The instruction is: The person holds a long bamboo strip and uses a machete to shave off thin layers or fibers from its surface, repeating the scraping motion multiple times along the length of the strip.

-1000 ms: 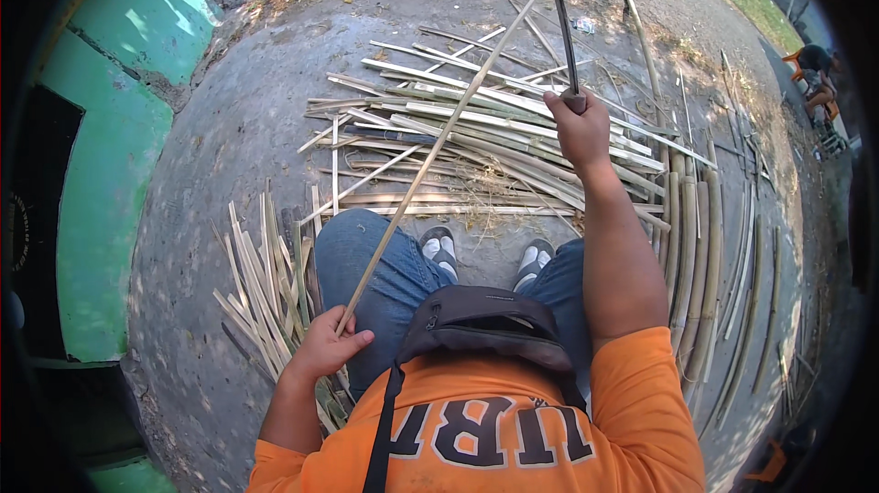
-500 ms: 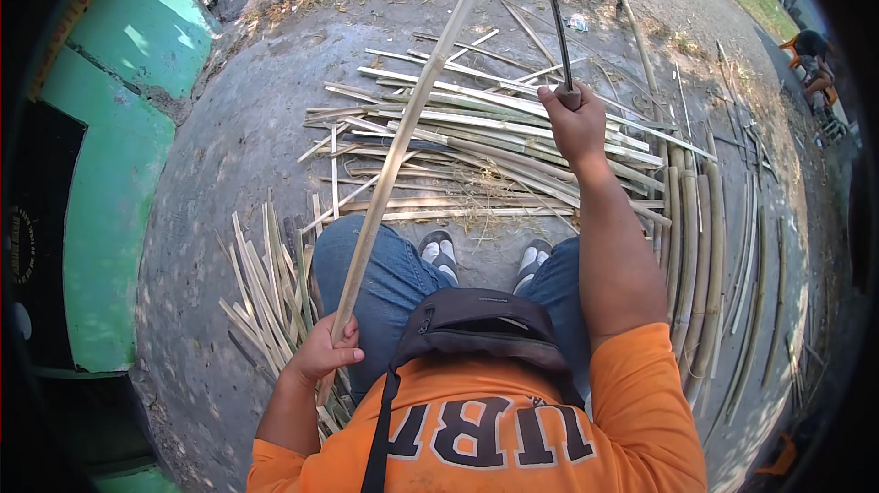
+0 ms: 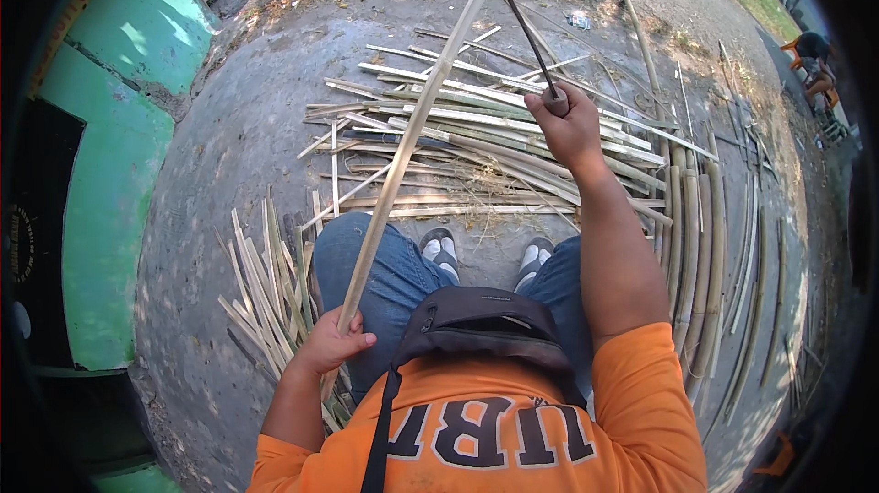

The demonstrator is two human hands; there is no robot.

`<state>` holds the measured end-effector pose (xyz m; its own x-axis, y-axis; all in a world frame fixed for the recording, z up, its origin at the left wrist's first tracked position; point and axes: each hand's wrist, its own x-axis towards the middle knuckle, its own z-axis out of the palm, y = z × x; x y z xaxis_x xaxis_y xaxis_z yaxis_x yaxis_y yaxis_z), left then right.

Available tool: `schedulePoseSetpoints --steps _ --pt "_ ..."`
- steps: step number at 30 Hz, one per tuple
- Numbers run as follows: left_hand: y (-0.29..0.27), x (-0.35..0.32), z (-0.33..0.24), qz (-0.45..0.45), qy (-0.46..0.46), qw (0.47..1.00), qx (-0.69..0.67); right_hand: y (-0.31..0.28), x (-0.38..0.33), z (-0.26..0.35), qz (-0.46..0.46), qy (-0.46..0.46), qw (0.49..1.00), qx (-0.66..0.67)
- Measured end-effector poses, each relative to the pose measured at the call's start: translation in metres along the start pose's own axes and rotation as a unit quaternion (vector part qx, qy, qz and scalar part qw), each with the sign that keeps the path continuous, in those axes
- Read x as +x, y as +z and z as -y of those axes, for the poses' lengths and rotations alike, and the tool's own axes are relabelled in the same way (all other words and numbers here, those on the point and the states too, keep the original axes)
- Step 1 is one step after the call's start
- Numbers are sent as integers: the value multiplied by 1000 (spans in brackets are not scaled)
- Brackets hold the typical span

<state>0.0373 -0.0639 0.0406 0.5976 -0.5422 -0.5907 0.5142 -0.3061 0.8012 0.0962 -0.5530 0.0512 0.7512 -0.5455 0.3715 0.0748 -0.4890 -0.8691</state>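
My left hand [image 3: 334, 342], at lower left of the frame, is closed around the lower end of a long bamboo strip [image 3: 417, 127] that slants up to the top centre. My right hand [image 3: 569, 127], upper centre, is fisted around the handle of a dark curved blade [image 3: 513, 12] just beside the strip. Split bamboo pile [image 3: 476, 154] lies beyond my shoes [image 3: 439, 250].

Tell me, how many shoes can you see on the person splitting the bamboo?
2. The left shoe and the right shoe sit side by side on the ground beyond the knees, below the pile of bamboo strips. Only their toes show.
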Motion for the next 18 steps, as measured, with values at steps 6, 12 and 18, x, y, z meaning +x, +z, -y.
schedulePoseSetpoints --steps 6,12,18 --pt "1 0 1 -3 4 1000 -4 2 -7 17 81 -80 987 -117" --pt "0 1 2 2 5 1000 -14 17 -23 33 172 -242 922 -247" --pt "7 -2 -2 -19 -2 1000 19 35 -43 48 294 -202 896 -265"
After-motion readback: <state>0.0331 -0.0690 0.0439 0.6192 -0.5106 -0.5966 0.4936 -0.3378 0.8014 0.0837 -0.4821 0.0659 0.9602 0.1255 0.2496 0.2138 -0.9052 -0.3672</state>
